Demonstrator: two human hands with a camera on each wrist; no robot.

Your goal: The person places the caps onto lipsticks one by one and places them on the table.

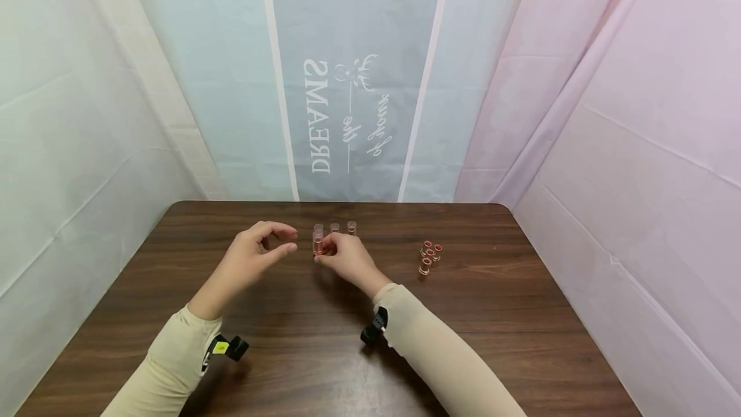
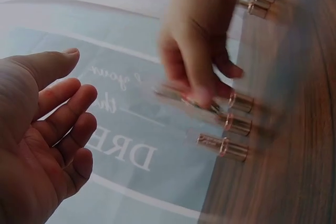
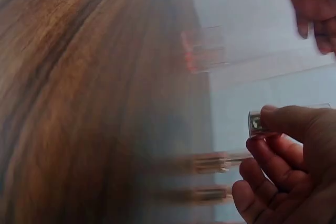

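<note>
1 right hand, fingers pinching an upright rose-gold metallic tube with a clear top, over the brown wood-grain bench; left hand empty nearby, fingers parted. Best kept vertical, clear of 3 similar standing tubes.

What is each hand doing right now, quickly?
Left hand: open, fingers loosely curved, holding nothing.
Right hand: closed, pinching a small tube between thumb and fingers.

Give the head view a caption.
Right hand pinching a copper-coloured, clear-topped cylindrical tube, open left hand nearby, over a dark brown wood-grain table.
</note>
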